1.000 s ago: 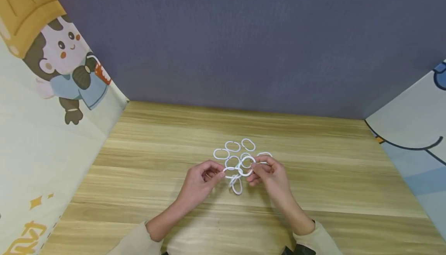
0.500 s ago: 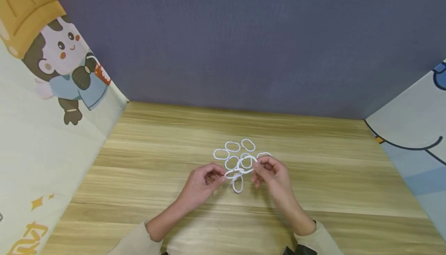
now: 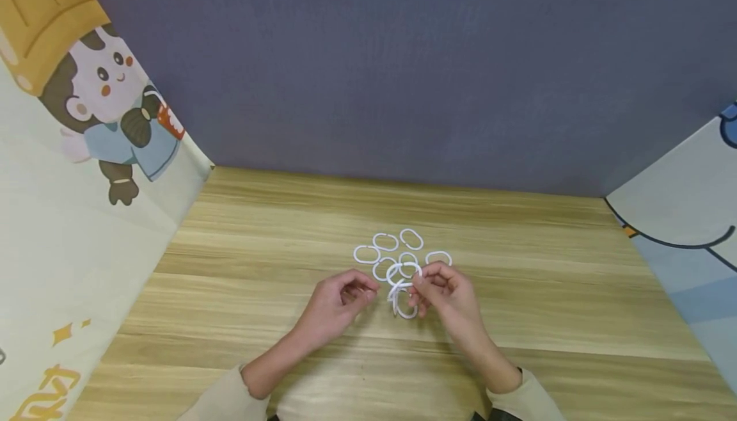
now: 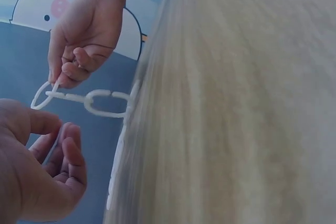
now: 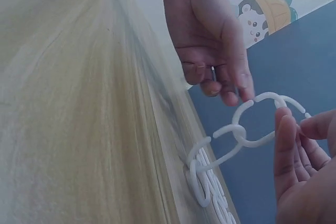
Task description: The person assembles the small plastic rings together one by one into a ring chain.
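My right hand [image 3: 451, 293] pinches the upper end of a short chain of white C-shaped plastic links [image 5: 242, 109]. From that grip the linked rings hang down, and the lowest ring [image 5: 195, 187] comes close over the table. Each link shows a small gap in its loop. To the left of the chain, my left hand [image 3: 336, 302] has its thumb and fingers loosely bent, with nothing between them. Its fingertips lie near the chain in the head view. Part of the held link is hidden behind my right fingers.
Several loose white links lie on the wood-grain table [image 3: 276, 229] just beyond my hands, one link [image 3: 439, 253] off to the right. A dark blue-grey panel [image 3: 403, 75] stands at the back, and cartoon-printed panels [image 3: 69, 229] flank the table.
My left fingers have let go of a link of the chain and stay close by. The chain's freed end has swung down and right, hanging below my right hand.
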`<action>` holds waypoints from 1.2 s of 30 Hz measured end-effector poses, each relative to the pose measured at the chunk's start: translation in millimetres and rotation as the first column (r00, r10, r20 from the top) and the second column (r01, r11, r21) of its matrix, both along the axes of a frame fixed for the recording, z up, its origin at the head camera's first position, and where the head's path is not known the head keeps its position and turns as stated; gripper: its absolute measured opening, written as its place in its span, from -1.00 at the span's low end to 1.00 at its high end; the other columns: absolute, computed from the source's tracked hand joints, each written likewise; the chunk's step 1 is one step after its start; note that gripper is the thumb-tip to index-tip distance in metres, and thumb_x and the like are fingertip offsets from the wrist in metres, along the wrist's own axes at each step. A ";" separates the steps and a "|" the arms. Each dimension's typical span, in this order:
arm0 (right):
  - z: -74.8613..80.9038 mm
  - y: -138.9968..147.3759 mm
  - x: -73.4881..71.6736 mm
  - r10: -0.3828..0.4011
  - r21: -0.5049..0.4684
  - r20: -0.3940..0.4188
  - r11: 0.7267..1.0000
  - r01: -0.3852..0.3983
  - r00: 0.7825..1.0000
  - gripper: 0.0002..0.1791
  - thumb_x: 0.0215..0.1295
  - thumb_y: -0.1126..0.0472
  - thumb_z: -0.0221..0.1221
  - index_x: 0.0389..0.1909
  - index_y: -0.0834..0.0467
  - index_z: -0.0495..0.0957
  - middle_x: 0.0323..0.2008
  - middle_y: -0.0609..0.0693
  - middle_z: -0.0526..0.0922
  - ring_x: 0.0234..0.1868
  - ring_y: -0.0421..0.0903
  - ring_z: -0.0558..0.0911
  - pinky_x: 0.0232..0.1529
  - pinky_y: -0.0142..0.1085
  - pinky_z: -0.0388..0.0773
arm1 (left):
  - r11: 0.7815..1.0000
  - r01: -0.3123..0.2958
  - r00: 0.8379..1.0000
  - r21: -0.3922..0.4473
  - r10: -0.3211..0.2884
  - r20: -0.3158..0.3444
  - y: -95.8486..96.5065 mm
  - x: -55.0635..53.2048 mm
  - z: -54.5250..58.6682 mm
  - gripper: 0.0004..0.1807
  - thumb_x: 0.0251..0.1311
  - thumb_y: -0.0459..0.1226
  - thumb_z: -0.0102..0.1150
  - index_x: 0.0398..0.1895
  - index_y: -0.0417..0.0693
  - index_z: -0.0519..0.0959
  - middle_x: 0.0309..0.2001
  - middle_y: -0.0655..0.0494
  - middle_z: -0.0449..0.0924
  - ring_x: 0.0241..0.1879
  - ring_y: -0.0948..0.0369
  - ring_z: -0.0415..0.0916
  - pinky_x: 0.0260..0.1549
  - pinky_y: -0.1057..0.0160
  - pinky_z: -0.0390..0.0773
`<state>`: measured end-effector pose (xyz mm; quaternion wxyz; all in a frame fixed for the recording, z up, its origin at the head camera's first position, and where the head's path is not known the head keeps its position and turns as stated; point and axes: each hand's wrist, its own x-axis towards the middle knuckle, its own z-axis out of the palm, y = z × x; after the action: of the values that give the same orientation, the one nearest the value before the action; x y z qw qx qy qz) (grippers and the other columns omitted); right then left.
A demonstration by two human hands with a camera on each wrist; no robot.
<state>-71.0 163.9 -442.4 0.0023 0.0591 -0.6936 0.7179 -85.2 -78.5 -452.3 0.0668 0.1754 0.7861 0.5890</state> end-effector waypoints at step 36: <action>-5.9 6.6 5.4 0.014 0.136 0.091 0.990 -0.026 0.996 -0.73 0.34 0.56 0.37 0.03 0.48 0.66 -0.27 0.07 0.78 -0.46 -0.16 0.67 -0.46 -0.38 0.65 | 0.994 -0.094 0.995 0.062 0.092 0.048 4.4 1.3 12.0 -0.91 0.38 -0.40 0.47 -0.11 -0.21 0.77 -0.25 0.03 0.78 -0.35 0.29 0.63 -0.32 0.36 0.70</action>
<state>-65.6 170.6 -448.3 -0.0400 0.0338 -0.7401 0.6704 -83.9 -74.1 -440.3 0.0514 0.1273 0.7724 0.6201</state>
